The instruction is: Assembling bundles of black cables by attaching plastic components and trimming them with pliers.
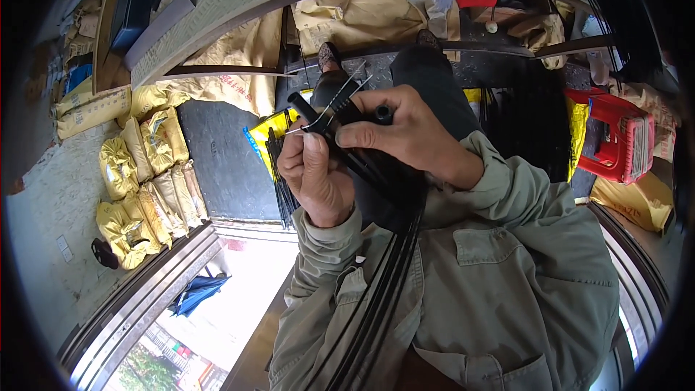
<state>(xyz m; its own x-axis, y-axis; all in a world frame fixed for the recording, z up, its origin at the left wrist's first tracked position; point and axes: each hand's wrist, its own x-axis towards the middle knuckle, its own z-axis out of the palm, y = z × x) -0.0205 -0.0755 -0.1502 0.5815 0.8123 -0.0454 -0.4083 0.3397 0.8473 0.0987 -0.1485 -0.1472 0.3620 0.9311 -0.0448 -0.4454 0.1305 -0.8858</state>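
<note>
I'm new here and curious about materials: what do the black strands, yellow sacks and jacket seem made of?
Black strands: possibly plastic or rubber; smooth-looking, thin, bending.
Yellow sacks: perhaps plastic or paper; shiny, crisply creased.
Jacket: likely woven cloth; matte, soft folds, stitched pockets.

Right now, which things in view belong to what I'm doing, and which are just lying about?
Likely in use:
long, thin black strands, gathered at your right hand
black cylindrical piece, at your left hand

Apparently just lying about:
yellow-brown woven sacks
red plastic stool-like object
dark blue cloth umbrella
</note>
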